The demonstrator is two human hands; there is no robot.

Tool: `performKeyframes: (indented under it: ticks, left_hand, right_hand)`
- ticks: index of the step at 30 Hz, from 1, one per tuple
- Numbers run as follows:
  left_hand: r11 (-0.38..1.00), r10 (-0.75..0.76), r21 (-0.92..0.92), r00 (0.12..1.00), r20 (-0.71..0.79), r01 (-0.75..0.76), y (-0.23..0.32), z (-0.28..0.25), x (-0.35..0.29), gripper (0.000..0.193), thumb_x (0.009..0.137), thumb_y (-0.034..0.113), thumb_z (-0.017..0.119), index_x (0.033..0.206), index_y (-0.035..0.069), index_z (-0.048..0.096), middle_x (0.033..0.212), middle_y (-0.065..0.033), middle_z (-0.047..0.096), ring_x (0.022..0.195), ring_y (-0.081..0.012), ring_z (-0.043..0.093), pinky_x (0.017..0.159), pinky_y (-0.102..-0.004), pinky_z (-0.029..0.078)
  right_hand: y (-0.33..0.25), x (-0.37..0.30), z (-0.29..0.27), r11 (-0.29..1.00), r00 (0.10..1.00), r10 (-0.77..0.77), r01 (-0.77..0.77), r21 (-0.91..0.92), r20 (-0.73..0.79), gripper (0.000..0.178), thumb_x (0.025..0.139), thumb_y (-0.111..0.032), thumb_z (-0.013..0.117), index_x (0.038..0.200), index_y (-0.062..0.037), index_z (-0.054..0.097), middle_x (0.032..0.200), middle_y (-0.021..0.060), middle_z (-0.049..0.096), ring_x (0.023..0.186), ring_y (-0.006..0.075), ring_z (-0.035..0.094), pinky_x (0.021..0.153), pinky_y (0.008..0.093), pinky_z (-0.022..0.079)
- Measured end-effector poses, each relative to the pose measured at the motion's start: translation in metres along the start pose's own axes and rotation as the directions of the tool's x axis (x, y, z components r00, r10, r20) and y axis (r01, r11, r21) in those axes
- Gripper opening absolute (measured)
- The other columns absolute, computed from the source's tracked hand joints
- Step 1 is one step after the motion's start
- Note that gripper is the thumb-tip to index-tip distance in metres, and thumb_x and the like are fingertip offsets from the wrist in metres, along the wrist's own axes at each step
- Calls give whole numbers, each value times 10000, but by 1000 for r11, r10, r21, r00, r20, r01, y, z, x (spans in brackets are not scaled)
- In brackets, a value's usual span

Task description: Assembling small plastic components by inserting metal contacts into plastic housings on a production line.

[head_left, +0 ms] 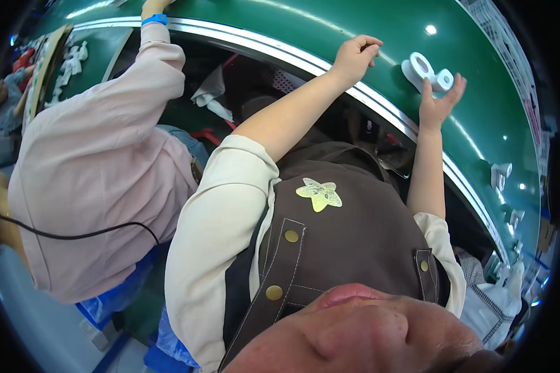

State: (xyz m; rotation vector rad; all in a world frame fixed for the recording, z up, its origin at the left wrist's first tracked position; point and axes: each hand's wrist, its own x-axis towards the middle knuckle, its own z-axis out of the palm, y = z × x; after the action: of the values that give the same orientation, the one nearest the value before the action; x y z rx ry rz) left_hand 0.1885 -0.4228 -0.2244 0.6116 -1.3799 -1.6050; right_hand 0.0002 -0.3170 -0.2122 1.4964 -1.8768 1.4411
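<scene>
A white plastic part (415,67) with a large ring and a smaller ring lies on the green tabletop (398,25). Just on my side of it is my right hand (438,109), its thumb and fingers spread apart around the smaller ring. Whether the fingertips touch the part, I cannot tell. My left hand (353,61) hovers over the table's metal edge, left of the part. Its fingers are curled together, and anything between them is hidden.
More white parts (500,176) stand along the table to the right. A co-worker's pink sleeve (124,93) and blue wristband (155,19) are on my left, with white pieces (73,59) beyond. White wire racks (494,25) border the far right side.
</scene>
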Motion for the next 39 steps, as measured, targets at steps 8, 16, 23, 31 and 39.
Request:
performKeyframes:
  ticks: [8,16,23,31,39]
  left_hand:
    - [985,115,163,933,-340,-62,10,-52,24,176,896,118,505,1012,31,606,809,-48,612,637,-121,552,611,-265,469]
    - [562,705,827,506,-497,29,71,-248,97,358,893,212,540,1197,32,483,1045,-228,590,991,-359,565,860,-418,431]
    - [211,380,864,777,-503,456,92,-287,108,423,837,268,577,1205,84,481,1052,-220,613,1002,-387,578,845,-446,464]
    - [319,257,948,961,-100,13,73,-144,63,481,797,244,637,1220,89,469,993,-251,612,951,-411,578,812,-465,465]
    - [649,172,718,968,181,-250,27,-15,-7,414,760,220,697,1111,69,539,860,-153,651,797,-341,631,680,-402,500]
  right_hand:
    - [-40,-15,-7,869,854,-495,488,84,161,387,712,-28,660,1087,-52,568,1261,194,481,1200,363,449,988,441,368]
    - [-68,-16,5,912,743,-402,273,307,535,280,719,9,613,997,-26,598,1172,144,556,1121,349,511,945,417,412]
    - [-54,-24,6,937,770,-337,218,272,542,240,733,3,610,972,-21,605,1163,143,561,1108,333,521,937,398,417]
    - [-43,-25,18,941,809,-233,47,336,540,610,767,-63,638,1326,-71,395,1330,164,437,1161,295,497,939,392,410]
    - [-55,-30,62,600,845,62,-456,657,531,833,823,-135,667,1437,-130,103,1431,150,229,1253,289,388,979,383,400]
